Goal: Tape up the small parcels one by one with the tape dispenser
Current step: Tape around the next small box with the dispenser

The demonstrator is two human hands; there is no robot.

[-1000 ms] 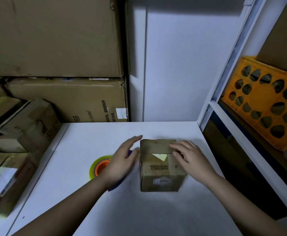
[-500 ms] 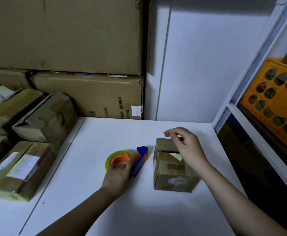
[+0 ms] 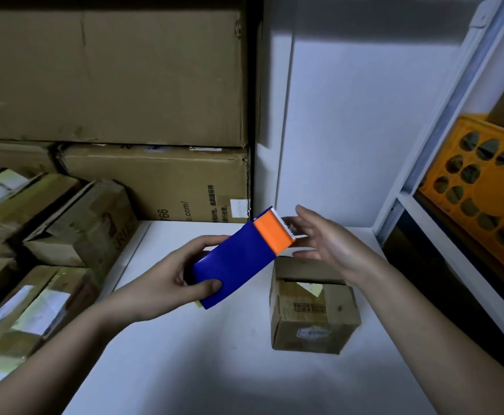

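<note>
We take the parcel (image 3: 312, 307) as our landmark; everything else is placed rel. to it.

Biggest first: the big cartons (image 3: 110, 76) are stacked up behind and to the left of the parcel, against the wall. A heap of smaller boxes (image 3: 35, 265) lies well to its left, off the table edge. The orange crate (image 3: 484, 187) sits on the shelf to its right. The white table (image 3: 214, 369) carries the parcel itself, standing upright w/ its top flaps folded down and the seam not yet taped; a yellowish slip shows at the top.

What's changed: half a sec ago the tape dispenser (image 3: 241, 259) lay on the table just left of the parcel, w/ the left hand (image 3: 166, 280) only reaching onto it. Now it's lifted, above and left of the parcel, orange toothed end pointing up toward the parcel's far edge. Left hand's fingers and thumb are wrapped round the blue body, clamped on it. The right hand (image 3: 331, 244) has come off the parcel's top; it now hovers above the far edge, fingers spread, holding nothing, tips right by the toothed end.

Our read: pick-up done, and the right hand prob. goes for the loose tape end next. We can't make out the tape end itself. Parcel is unheld atm, so it may slide when tape first goes on.
</note>
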